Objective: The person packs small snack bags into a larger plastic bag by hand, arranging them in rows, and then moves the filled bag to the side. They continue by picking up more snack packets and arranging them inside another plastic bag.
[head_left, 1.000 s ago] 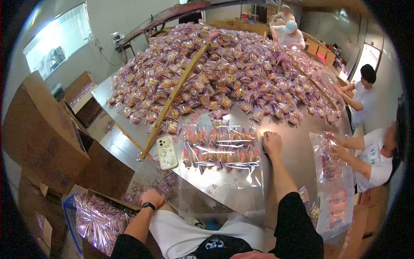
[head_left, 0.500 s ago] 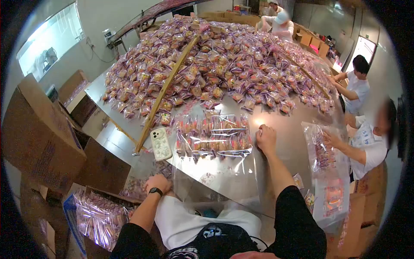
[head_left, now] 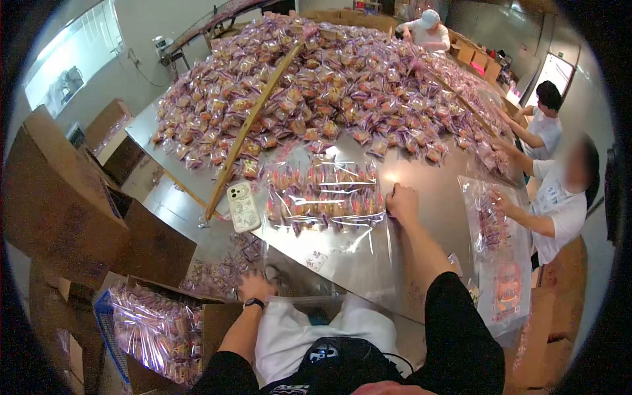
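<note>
A large clear plastic bag (head_left: 322, 247) lies flat on the metal table in front of me, with rows of small wrapped snack packs (head_left: 326, 201) in its far part. My right hand (head_left: 402, 199) is closed at the bag's right edge, fingers curled and seemingly pinching the film. Low on the left, my left hand (head_left: 257, 286) has its fingers spread, beside the bag's near left corner and close to loose snack packs (head_left: 224, 266). It appears to hold nothing. A phone in a pale patterned case (head_left: 243, 207) rests just left of the bag.
A huge heap of wrapped packs (head_left: 329, 92) covers the far table, crossed by a wooden strip (head_left: 263, 112). Cardboard boxes (head_left: 59, 204) stand left; a blue crate (head_left: 104, 316) is beside a filled bag (head_left: 158, 329). Co-workers (head_left: 559, 204) work along the right side.
My left hand has shifted slightly right and down, and its fingers have spread. My right hand stays at the bag's edge. A co-worker on the right now reaches toward the heap.
</note>
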Available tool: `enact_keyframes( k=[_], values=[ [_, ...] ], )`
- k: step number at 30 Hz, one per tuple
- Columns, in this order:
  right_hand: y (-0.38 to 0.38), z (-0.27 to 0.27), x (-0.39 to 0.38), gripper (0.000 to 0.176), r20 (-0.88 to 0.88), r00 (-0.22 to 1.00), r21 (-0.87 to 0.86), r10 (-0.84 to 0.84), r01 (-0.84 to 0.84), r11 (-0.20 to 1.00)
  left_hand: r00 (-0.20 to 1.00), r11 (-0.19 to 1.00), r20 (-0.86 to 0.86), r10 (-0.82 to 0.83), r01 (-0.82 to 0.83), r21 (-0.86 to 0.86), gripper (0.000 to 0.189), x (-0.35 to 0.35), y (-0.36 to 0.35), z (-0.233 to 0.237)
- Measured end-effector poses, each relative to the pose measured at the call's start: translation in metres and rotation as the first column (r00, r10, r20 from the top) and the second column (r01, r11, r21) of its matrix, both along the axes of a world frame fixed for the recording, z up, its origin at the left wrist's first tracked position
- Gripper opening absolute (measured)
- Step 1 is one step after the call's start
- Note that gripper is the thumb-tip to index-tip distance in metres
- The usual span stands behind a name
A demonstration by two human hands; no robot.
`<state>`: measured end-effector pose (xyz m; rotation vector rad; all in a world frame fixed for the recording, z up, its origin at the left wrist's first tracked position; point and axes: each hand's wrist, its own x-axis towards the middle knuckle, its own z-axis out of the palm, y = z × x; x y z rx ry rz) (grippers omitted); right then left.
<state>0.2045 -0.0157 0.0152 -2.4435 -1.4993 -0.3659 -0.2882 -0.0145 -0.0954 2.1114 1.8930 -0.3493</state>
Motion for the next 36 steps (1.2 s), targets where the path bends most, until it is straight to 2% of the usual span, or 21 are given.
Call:
enact_keyframes(
  k=[2, 4, 6, 7, 10, 11, 14, 15, 16, 18, 19, 22, 23, 26, 27, 29, 31, 34, 36],
  values=[
    [0.005, -0.003, 0.004, 0.024, 0.005, 1.0, 0.021, -0.013, 0.013, 1.0, 0.999, 0.998, 0.013, 0.032, -0.032, -0.047, 0.064, -0.015, 0.019, -0.043],
    [0.017, -0.008, 0.011, 0.025, 0.014, 1.0, 0.064, -0.026, 0.025, 0.998, 0.991, 0.992, 0.086, 0.101, -0.095, -0.081, 0.063, -0.01, 0.034, -0.052],
    [0.031, -0.013, 0.019, 0.025, 0.007, 0.998, 0.075, -0.06, 0.059, 0.995, 0.958, 0.973, 0.19, 0.214, -0.191, -0.129, 0.062, 0.001, 0.041, -0.001],
    [0.038, -0.015, 0.022, 0.026, 0.001, 0.997, 0.078, -0.078, 0.077, 0.994, 0.965, 0.977, 0.172, 0.196, -0.177, -0.121, 0.06, 0.01, 0.044, 0.021],
    [0.052, -0.018, 0.034, 0.026, -0.033, 0.999, 0.16, -0.028, 0.033, 0.987, 0.974, 0.998, 0.217, 0.058, -0.052, -0.035, 0.061, 0.012, 0.054, -0.01],
    [0.051, -0.013, 0.033, 0.025, 0.03, 0.999, 0.208, -0.014, 0.008, 0.978, 0.98, 0.999, 0.198, 0.023, -0.016, -0.035, 0.063, 0.014, 0.057, -0.017],
    [0.069, -0.026, 0.046, 0.031, 0.17, 0.977, 0.361, -0.13, 0.061, 0.931, 0.93, 0.974, 0.294, 0.22, -0.193, -0.119, 0.065, 0.024, 0.065, -0.004],
    [0.078, -0.03, 0.057, 0.04, -0.019, 0.99, 0.282, -0.136, 0.136, 0.95, 0.901, 0.979, 0.386, 0.198, -0.198, -0.042, 0.057, 0.02, 0.067, -0.019],
    [0.086, -0.035, 0.064, 0.044, -0.081, 0.992, 0.254, -0.093, 0.111, 0.961, 0.914, 0.983, 0.364, 0.178, -0.179, -0.029, 0.053, 0.01, 0.066, -0.03],
    [0.091, -0.019, 0.065, 0.052, -0.193, 0.981, 0.214, -0.032, 0.074, 0.974, 0.936, 0.993, 0.334, 0.111, -0.118, 0.0, 0.047, 0.018, 0.065, -0.021],
    [0.092, -0.006, 0.06, 0.07, -0.369, 0.929, 0.209, -0.006, 0.089, 0.974, 0.938, 0.992, 0.325, 0.12, -0.127, -0.001, 0.039, 0.025, 0.065, -0.011],
    [0.111, -0.001, 0.061, 0.089, -0.009, 1.0, 0.299, 0.014, -0.011, 0.954, 0.937, 0.996, 0.338, 0.086, -0.071, -0.056, 0.037, 0.029, 0.071, -0.017],
    [0.124, 0.003, 0.061, 0.093, 0.017, 1.0, 0.301, 0.015, -0.02, 0.953, 0.945, 0.997, 0.317, 0.083, -0.076, -0.034, 0.032, 0.031, 0.069, -0.03],
    [0.162, 0.023, 0.061, 0.102, 0.07, 0.997, 0.306, 0.015, -0.036, 0.951, 0.938, 0.965, 0.229, -0.26, 0.248, 0.082, 0.031, 0.033, 0.067, -0.044],
    [0.176, 0.035, 0.058, 0.105, 0.084, 0.996, 0.309, 0.022, -0.046, 0.95, 0.926, 0.973, 0.301, -0.227, 0.199, 0.121, 0.031, 0.036, 0.064, -0.033],
    [0.204, 0.04, 0.068, 0.109, 0.136, 0.99, 0.349, 0.03, -0.076, 0.934, 0.921, 0.935, 0.167, -0.352, 0.354, 0.018, 0.03, 0.035, 0.069, -0.042],
    [0.236, 0.04, 0.085, 0.111, 0.219, 0.975, 0.421, 0.029, -0.122, 0.899, 0.92, 0.936, 0.177, -0.35, 0.353, 0.018, 0.03, 0.031, 0.068, -0.046],
    [0.267, 0.026, 0.1, 0.113, 0.22, 0.975, 0.295, 0.028, -0.094, 0.951, 0.917, 0.936, 0.194, -0.35, 0.353, 0.019, 0.03, 0.032, 0.071, -0.047],
    [0.253, 0.012, 0.086, 0.111, 0.112, 0.992, 0.212, -0.051, 0.026, 0.977, 0.907, 0.926, 0.2, -0.372, 0.376, 0.015, 0.031, 0.037, 0.075, -0.049]
  ],
)
